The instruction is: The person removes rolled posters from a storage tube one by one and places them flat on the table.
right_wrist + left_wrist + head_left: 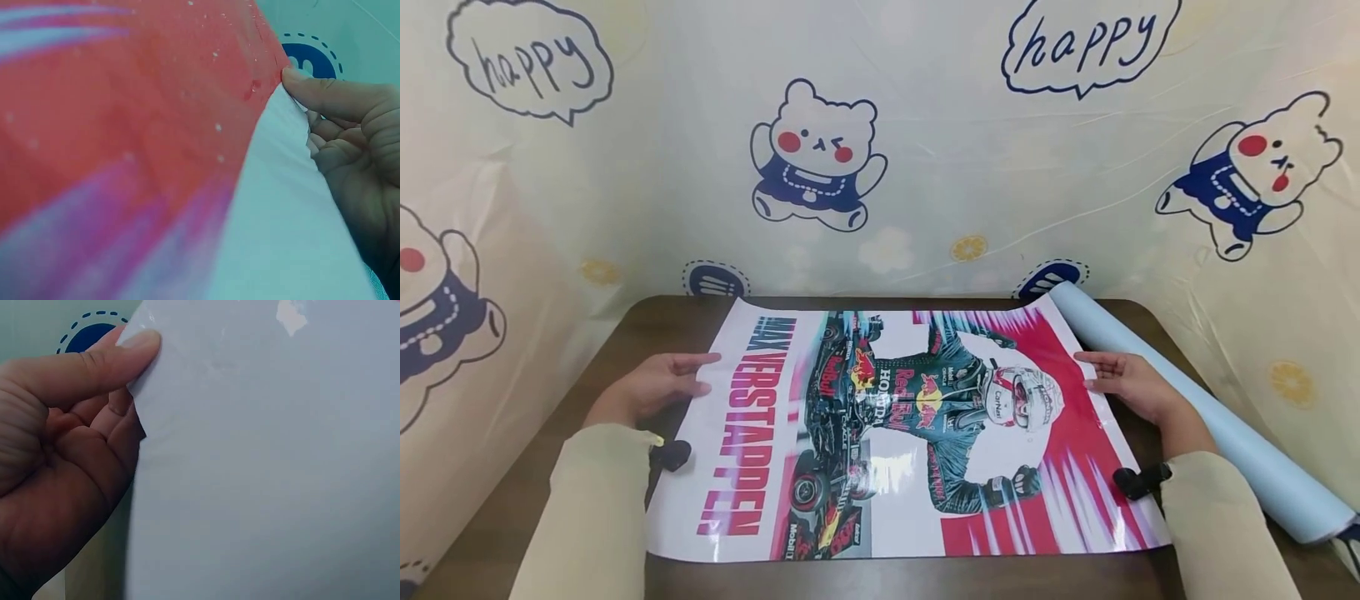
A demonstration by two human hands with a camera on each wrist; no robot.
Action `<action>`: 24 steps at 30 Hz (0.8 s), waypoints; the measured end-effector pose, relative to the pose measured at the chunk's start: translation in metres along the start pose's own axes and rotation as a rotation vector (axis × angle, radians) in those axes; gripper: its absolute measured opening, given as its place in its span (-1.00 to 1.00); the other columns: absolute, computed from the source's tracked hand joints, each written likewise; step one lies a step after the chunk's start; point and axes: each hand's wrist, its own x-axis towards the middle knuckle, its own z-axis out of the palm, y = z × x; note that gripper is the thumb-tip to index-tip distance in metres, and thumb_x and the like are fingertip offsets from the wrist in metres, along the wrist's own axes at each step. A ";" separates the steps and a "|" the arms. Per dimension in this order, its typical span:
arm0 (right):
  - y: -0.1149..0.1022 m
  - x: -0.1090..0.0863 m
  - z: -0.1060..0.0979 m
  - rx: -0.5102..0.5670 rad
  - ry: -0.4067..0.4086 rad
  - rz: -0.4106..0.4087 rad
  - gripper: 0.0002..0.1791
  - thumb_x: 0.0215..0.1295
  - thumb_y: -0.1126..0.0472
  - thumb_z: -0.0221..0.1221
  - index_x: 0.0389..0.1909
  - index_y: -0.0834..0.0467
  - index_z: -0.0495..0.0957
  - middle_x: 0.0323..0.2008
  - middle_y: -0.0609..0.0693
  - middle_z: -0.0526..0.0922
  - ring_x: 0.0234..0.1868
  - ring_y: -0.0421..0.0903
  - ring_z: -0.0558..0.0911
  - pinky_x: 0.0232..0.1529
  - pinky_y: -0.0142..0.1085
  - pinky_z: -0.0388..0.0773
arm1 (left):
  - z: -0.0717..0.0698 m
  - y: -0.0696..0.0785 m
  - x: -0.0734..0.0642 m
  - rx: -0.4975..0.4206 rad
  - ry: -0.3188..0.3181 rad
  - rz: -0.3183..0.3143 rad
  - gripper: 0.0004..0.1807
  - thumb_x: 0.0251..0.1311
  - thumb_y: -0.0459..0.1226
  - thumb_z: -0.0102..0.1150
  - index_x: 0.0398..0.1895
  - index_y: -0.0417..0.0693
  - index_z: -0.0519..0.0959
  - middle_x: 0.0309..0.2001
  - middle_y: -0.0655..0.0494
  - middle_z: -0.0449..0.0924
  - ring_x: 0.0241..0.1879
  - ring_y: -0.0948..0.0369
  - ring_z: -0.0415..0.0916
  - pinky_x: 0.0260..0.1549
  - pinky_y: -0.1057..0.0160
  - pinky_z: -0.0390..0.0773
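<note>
A glossy poster (pixel 917 400) lies sideways between my hands, with a racing driver in a helmet, a dark race car and large red lettering on it. My left hand (pixel 651 386) pinches its left edge, by the lettering. In the left wrist view the thumb of the left hand (pixel 81 394) presses on the white margin, fingers behind. My right hand (pixel 1138 385) pinches the opposite edge, by the red background. In the right wrist view the thumb of the right hand (pixel 350 119) lies on the red edge, where a white strip shows beside it.
The brown table (pixel 670 325) is under the poster. A light blue roll (pixel 1210 417) lies slanting along the table's right side, beyond my right hand. Behind stands a pale curtain (pixel 925 183) printed with cartoon bears. Small black devices (pixel 672 455) sit at both wrists.
</note>
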 end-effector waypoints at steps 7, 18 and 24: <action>-0.002 -0.004 0.002 -0.029 0.067 0.027 -0.32 0.31 0.14 0.26 0.34 0.37 0.30 -0.03 0.12 0.63 -0.18 -0.19 0.64 -0.18 -0.25 0.66 | -0.002 -0.001 -0.001 -0.011 0.032 -0.005 -0.10 0.06 0.07 0.38 0.45 -0.01 0.28 0.23 -0.10 0.49 0.18 -0.09 0.47 0.08 -0.15 0.47; -0.011 -0.003 0.006 -0.179 0.113 0.042 -0.45 0.35 0.02 0.21 0.13 0.41 0.50 -0.18 0.18 0.68 -0.30 -0.07 0.66 -0.28 -0.24 0.65 | -0.002 0.008 -0.002 0.131 0.109 -0.075 -0.16 0.09 0.26 0.23 0.26 -0.14 0.46 0.10 -0.09 0.57 0.21 -0.17 0.36 0.05 -0.32 0.41; -0.015 0.002 0.010 -0.295 0.142 -0.028 -0.63 0.37 0.12 0.19 -0.12 0.41 0.59 -0.29 0.15 0.66 -0.31 -0.04 0.55 -0.33 -0.26 0.57 | 0.004 0.015 -0.007 0.140 0.143 -0.085 -0.23 0.15 0.21 0.21 0.24 -0.15 0.41 0.19 -0.18 0.40 0.24 -0.22 0.23 0.08 -0.41 0.30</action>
